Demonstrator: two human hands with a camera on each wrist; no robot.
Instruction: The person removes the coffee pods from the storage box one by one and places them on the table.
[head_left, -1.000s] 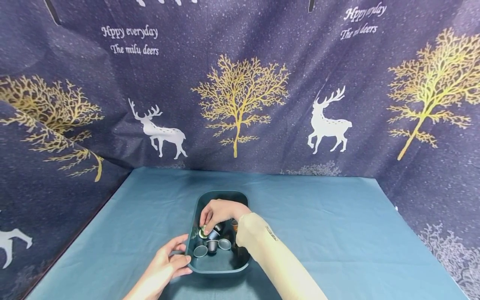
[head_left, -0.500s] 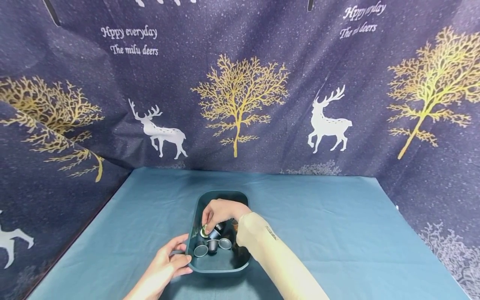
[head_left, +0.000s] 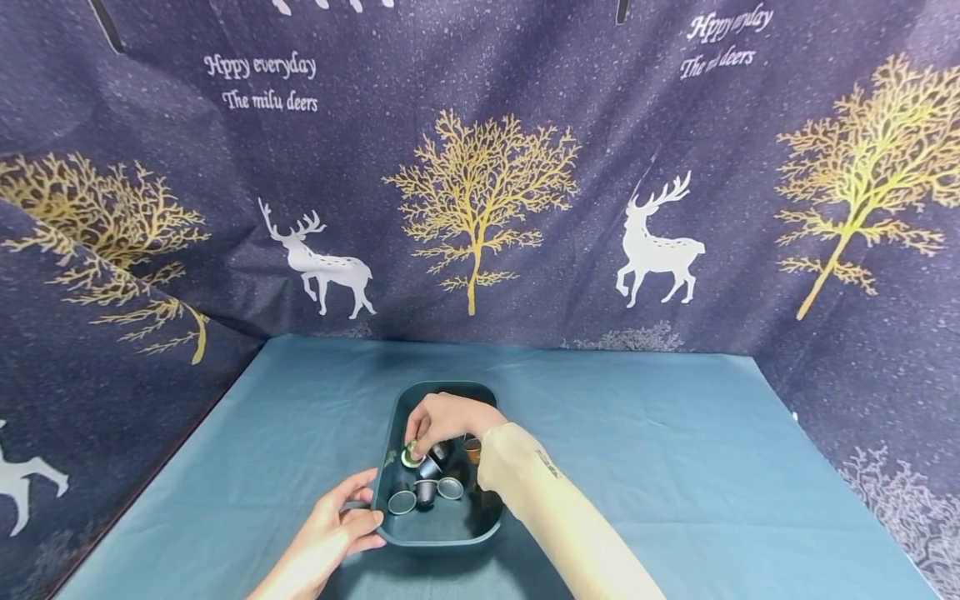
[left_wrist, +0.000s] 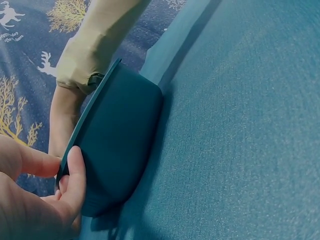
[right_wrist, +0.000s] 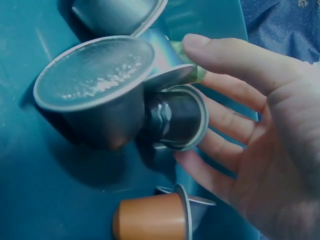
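The right hand (head_left: 447, 419) is pinching a green coffee capsule (head_left: 409, 457) near the bin's (head_left: 435, 527) left edge, holding it slightly farther from the near edge than a second ago; the left hand (head_left: 333, 521) is still gripping the rim toward the near-left corner.

The right hand (head_left: 444, 419) hides part of the green pod (head_left: 409, 459). The sleeve (head_left: 558, 508) covers some of the box (head_left: 438, 543). The right wrist view's bottom edge cuts off the orange pod (right_wrist: 152, 217).

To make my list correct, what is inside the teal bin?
Several capsules, including an orange one; the right grip holds a green one. Beneath that grip and sleeve, part is covered.
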